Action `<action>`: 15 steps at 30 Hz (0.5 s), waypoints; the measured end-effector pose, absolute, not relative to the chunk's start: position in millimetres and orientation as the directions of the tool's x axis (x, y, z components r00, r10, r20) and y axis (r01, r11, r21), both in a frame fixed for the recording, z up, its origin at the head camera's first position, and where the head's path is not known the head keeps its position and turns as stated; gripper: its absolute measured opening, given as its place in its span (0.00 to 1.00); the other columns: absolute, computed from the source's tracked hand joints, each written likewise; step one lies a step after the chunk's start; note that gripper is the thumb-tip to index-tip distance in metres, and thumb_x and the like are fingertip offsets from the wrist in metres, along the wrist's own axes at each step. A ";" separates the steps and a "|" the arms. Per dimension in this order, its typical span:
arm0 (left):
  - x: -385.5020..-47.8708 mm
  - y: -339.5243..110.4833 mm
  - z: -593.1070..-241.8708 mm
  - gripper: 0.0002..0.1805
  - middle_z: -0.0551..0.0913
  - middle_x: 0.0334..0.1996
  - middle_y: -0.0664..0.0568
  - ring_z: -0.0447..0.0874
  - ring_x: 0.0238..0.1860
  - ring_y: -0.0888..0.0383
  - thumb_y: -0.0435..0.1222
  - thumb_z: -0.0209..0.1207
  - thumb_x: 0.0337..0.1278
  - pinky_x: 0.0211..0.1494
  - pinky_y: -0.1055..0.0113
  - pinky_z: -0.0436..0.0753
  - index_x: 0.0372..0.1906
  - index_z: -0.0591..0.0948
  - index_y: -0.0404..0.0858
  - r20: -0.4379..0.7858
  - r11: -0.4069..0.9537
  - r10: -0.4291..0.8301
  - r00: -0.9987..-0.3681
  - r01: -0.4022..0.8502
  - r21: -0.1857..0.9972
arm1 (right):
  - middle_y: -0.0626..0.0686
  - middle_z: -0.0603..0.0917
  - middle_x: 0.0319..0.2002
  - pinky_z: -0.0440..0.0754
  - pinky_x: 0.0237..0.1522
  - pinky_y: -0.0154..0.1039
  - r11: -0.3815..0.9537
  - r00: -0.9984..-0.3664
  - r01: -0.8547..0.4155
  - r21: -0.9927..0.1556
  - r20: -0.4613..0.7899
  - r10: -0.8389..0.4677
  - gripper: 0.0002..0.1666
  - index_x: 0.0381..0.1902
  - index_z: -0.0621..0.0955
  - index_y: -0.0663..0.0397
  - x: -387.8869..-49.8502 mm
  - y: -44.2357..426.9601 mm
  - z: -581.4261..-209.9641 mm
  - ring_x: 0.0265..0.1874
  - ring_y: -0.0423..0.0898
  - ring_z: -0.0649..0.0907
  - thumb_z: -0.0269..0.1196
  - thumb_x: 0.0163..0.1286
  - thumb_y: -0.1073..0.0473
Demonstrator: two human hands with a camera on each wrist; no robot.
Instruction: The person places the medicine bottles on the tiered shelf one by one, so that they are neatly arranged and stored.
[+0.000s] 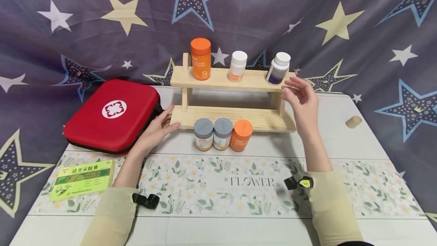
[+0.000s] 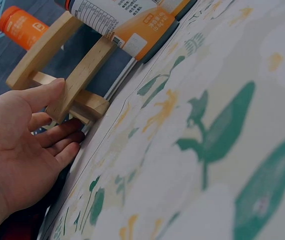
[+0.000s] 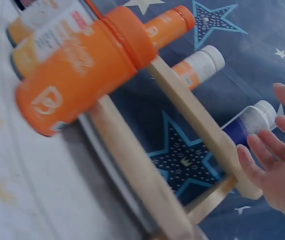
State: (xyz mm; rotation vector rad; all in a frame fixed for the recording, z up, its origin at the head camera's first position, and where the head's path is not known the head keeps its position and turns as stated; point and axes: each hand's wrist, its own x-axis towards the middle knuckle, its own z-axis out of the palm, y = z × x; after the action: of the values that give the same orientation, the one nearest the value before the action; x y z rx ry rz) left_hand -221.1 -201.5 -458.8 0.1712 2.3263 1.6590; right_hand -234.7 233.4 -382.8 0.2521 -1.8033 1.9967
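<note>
A two-tier wooden rack [image 1: 235, 119] stands at the back of the table. My left hand [image 1: 153, 132] grips the left end of its lower board; in the left wrist view the thumb of this hand [image 2: 22, 145] lies against the wood [image 2: 77, 80], fingers curled beyond it. Beside the upper board's right end is my right hand [image 1: 303, 105], holding nothing, fingers loosely bent near a white bottle with a purple label [image 1: 278, 69]. Whether the right hand [image 3: 277, 160] touches the board cannot be told. A white-orange bottle [image 1: 238, 67] and an orange bottle [image 1: 201, 60] also stand on top.
Two grey-lidded jars [image 1: 203, 135] [image 1: 222, 134] and an orange jar [image 1: 241, 136] stand in front of the rack. A red case [image 1: 92, 120] and a green box [image 1: 83, 179] lie at the left. A small tan cylinder [image 1: 353, 122] lies at the right, and a starry cloth hangs behind.
</note>
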 end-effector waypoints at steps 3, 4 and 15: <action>-221.2 -200.5 -458.3 0.49 0.62 0.79 0.41 0.58 0.81 0.48 0.47 0.63 0.71 0.85 0.50 0.57 0.85 0.46 0.50 -0.154 0.334 0.257 -0.954 -0.062 0.941 | 0.57 0.86 0.49 0.89 0.48 0.34 -0.059 -0.909 -0.407 -0.911 0.398 0.125 0.21 0.61 0.79 0.61 -230.4 230.6 -392.5 0.46 0.45 0.86 0.65 0.72 0.66; -221.0 -200.3 -458.0 0.49 0.62 0.79 0.41 0.58 0.82 0.48 0.46 0.63 0.71 0.85 0.50 0.56 0.85 0.46 0.49 -0.153 0.333 0.256 -0.954 -0.062 0.941 | 0.57 0.86 0.49 0.89 0.48 0.35 -0.057 -0.915 -0.398 -0.916 0.391 0.094 0.21 0.62 0.78 0.62 -229.8 229.6 -395.2 0.46 0.46 0.86 0.65 0.72 0.65; -219.7 -200.8 -457.8 0.48 0.61 0.79 0.40 0.56 0.82 0.47 0.46 0.62 0.72 0.86 0.50 0.53 0.85 0.46 0.49 -0.150 0.347 0.248 -0.957 -0.057 0.936 | 0.58 0.87 0.51 0.89 0.51 0.42 0.084 -0.936 -0.306 -0.948 0.284 -0.207 0.25 0.66 0.76 0.63 -228.3 218.4 -414.9 0.47 0.53 0.87 0.64 0.74 0.64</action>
State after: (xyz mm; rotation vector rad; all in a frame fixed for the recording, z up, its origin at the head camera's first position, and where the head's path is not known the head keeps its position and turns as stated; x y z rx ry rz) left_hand -219.7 -200.8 -457.8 0.1705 2.3468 1.6477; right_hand -228.3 218.4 -414.9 0.5347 -2.2560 2.0060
